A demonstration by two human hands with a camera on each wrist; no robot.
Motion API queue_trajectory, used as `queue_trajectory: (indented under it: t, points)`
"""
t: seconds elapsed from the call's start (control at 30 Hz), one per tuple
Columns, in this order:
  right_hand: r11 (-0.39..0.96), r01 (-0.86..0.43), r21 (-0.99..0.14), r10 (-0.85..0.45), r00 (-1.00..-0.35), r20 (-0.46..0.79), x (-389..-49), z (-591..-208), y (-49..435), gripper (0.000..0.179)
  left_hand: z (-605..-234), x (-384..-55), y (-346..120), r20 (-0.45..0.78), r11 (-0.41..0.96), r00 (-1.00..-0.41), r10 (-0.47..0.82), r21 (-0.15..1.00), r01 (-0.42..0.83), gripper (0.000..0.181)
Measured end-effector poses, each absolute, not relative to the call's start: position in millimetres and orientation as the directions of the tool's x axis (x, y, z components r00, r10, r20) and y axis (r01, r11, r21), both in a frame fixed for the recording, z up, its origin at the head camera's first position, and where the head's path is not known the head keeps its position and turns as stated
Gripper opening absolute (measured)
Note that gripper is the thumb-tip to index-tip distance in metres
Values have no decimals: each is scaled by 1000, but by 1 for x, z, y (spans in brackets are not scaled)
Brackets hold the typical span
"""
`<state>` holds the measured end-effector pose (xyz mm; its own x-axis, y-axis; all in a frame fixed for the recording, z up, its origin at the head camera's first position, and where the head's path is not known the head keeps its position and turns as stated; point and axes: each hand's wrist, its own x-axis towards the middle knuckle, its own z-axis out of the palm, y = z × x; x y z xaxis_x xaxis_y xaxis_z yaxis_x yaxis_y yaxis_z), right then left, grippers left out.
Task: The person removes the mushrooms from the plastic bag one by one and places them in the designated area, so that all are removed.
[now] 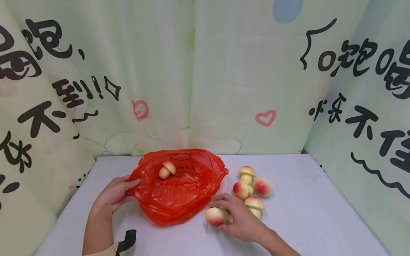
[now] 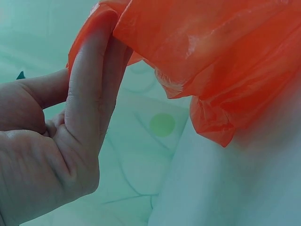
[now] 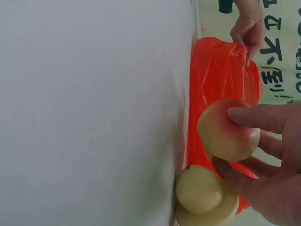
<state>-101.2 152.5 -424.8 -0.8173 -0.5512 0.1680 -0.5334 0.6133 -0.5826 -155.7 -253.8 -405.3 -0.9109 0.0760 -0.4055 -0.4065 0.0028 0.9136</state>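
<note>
My left hand (image 1: 116, 193) pinches the left edge of a red plastic bag (image 1: 173, 204); in the left wrist view the thumb and fingers (image 2: 87, 94) have the film between them. The bag's mouth gapes toward me, and one toy mushroom (image 1: 167, 169) lies inside. My right hand (image 1: 238, 217) grips another toy mushroom (image 1: 215, 216), cream with a pink-red cap, just right of the bag's lower edge. The right wrist view shows thumb and fingers around the held mushroom's cap (image 3: 229, 130); its stem is mostly hidden.
Several more toy mushrooms cluster right of the bag: a far one (image 1: 247, 173), a red-capped one (image 1: 262, 187) and one beside my right hand (image 1: 255, 204). They lie on a white table (image 1: 307, 213). A printed curtain (image 1: 224, 89) encloses the table's back and sides.
</note>
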Motion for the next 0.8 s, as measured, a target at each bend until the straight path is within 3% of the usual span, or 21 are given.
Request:
queue_trajectory:
  t: [0.8]
  points:
    - [656,-525,-542,-566,-817,107,-101,-429,151,51,-405,-156,-254,-390,7,-918,75,921,-390,63]
